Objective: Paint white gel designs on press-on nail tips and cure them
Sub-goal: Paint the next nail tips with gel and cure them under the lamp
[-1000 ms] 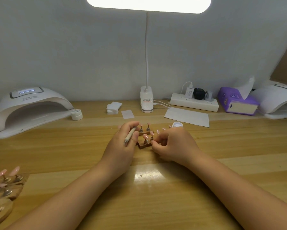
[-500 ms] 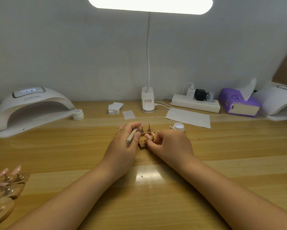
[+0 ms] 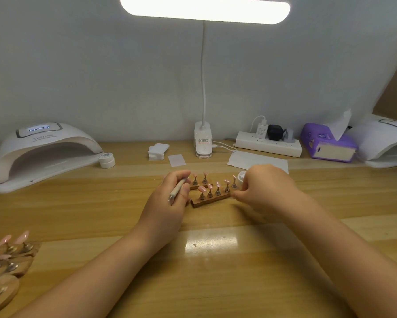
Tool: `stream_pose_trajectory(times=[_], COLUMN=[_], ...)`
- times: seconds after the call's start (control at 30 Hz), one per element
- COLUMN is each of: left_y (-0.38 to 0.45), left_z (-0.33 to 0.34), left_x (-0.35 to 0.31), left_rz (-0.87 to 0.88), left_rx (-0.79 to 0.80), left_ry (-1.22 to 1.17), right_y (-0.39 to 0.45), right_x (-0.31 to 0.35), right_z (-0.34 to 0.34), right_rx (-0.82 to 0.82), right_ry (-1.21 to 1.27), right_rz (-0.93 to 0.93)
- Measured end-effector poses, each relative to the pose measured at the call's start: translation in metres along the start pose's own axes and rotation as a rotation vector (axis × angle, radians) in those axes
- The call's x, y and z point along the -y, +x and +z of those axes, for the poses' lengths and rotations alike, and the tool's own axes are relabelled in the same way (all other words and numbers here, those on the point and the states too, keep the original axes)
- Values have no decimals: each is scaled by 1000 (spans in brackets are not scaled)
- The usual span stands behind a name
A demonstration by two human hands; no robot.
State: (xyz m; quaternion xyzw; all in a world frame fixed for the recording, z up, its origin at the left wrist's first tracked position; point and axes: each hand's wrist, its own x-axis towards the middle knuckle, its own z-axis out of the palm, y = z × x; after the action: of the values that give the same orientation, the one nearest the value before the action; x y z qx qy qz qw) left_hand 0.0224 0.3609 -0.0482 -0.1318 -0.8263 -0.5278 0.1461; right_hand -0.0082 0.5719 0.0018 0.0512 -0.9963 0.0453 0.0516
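Observation:
Two small wooden holders (image 3: 210,199) lie at the table's middle, each carrying pink nail tips (image 3: 202,188) on metal stands. My left hand (image 3: 170,198) rests just left of them and holds a thin white brush (image 3: 177,190) with its fingers curled round the handle. My right hand (image 3: 265,191) is blurred at the right end of the front holder, with its fingertips at the wood; their grip is unclear. An open white gel jar (image 3: 241,176) peeks out behind that hand. A white curing lamp (image 3: 41,154) stands at the far left.
A closed white jar (image 3: 106,159) sits by the lamp. White pads (image 3: 157,151), paper sheets (image 3: 257,160), a desk lamp base (image 3: 202,143), a power strip (image 3: 268,144), a purple tissue pack (image 3: 326,143) and a second lamp (image 3: 385,143) line the back. More holders with tips (image 3: 7,255) lie front left.
My right hand has slid right, from over the holders to the front holder's right end, uncovering the row of tips. The left hand stays put with the brush.

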Motion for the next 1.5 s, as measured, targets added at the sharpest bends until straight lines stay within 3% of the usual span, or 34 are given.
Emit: stream_pose_trajectory(times=[0.2, 0.47, 0.87, 1.13, 1.33, 1.5], left_y=[0, -1, -2, 1, 0, 0], left_z=[0, 0, -1, 0, 1, -9], left_x=[-2, -2, 0, 3, 3, -4], left_rz=[-1, -7, 3, -23, -28, 40], left_rx=[-2, -4, -65, -47, -43, -216], left_ry=[9, 17, -3, 11, -42, -240], right_y=[9, 16, 9, 9, 7, 2], right_x=[-24, -35, -45, -46, -45, -49], right_z=[8, 24, 26, 20, 17, -3], right_rx=[120, 113, -36, 127, 155, 125], right_ry=[169, 237, 543, 528, 619, 737], right_rz=[78, -61, -204, -210, -235, -226])
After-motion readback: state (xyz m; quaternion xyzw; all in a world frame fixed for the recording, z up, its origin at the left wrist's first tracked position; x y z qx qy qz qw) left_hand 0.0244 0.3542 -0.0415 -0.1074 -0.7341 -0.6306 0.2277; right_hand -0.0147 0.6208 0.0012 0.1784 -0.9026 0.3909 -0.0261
